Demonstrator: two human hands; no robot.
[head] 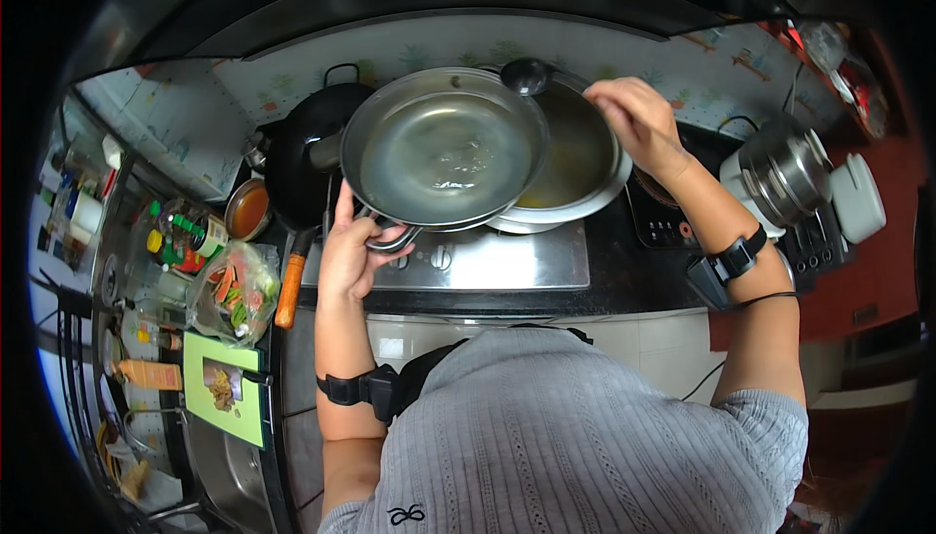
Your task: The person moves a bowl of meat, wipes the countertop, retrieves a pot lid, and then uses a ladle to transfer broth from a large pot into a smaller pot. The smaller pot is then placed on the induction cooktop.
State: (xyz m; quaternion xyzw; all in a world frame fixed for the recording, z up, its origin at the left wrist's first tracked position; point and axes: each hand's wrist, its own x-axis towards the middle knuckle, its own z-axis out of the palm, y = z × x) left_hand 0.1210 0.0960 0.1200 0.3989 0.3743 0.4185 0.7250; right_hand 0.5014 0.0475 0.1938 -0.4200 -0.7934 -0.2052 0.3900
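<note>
My left hand (355,252) grips the looped metal handle at the near-left side of a wide steel pot (439,208). Clear, shiny liquid (446,146) fills much of this pot. Its right side overlaps a second, larger metal pot (610,201) with darker, yellowish liquid (563,161), partly hidden behind it. My right hand (640,124) is raised at the second pot's right rim, its fingers closed on the handle of a dark metal ladle (525,77). The ladle's bowl is at the far rim, between the two pots.
A black wok (303,168) with a wooden handle (290,291) stands left. Nearby are a bowl of orange-brown liquid (248,212), a plastic bag of vegetables (234,292) and a green cutting board (248,413) with a knife (256,378). An induction cooktop (662,230) and steel cooker (782,168) are right.
</note>
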